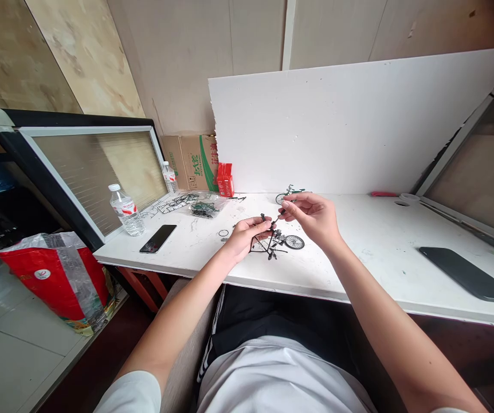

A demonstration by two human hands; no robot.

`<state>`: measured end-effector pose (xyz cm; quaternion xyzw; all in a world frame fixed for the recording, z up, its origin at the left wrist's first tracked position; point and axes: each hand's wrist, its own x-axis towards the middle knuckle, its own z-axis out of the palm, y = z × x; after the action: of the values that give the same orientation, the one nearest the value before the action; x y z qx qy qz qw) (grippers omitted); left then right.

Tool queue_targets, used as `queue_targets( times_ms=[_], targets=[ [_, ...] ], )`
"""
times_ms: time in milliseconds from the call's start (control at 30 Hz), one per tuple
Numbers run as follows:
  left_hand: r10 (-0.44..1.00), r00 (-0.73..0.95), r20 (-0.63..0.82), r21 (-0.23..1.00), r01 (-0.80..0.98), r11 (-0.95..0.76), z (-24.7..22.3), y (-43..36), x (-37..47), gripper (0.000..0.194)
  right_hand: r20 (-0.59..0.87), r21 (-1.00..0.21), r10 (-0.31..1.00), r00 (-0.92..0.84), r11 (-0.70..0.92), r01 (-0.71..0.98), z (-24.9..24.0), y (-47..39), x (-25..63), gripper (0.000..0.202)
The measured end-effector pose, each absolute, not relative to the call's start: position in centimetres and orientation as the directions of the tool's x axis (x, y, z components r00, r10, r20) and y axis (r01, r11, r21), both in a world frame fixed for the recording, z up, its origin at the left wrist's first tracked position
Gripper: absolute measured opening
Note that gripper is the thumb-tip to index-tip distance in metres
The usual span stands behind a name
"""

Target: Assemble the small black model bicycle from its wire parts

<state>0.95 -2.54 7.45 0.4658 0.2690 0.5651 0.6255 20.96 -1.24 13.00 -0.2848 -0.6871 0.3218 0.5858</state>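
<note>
My left hand [243, 236] is closed around the black frame of a miniature bicycle [270, 245], held just above the white table. My right hand [316, 219] pinches a small screwdriver [277, 218] with a thin metal shaft. Its tip points down and left to the upper part of the frame by my left fingertips; exact contact is too small to make out. A spoked wheel [294, 242] with grey parts lies beside the frame. Behind my right fingers stands another miniature bicycle [280, 198], partly hidden. A small black ring [223, 233] rests left of my left hand.
On the white table [371, 252], a plastic bag of dark parts [204, 209] and black part sprues [173, 203] lie at back left. A phone [158, 238] and water bottle [126, 211] are left; a dark slab [466, 272] is right. A red box [225, 180] stands behind.
</note>
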Motion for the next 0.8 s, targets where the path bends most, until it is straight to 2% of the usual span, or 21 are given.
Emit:
queue_targets(
  times_ms=[800],
  targets=[
    [0.956, 0.227, 0.188, 0.889, -0.452, -0.068, 6.83, -2.27, 1.24, 0.034, 0.595, -0.792, 0.778, -0.200, 0.610, 0.016, 12.58, -0.98, 20.96, 0.045]
  ],
)
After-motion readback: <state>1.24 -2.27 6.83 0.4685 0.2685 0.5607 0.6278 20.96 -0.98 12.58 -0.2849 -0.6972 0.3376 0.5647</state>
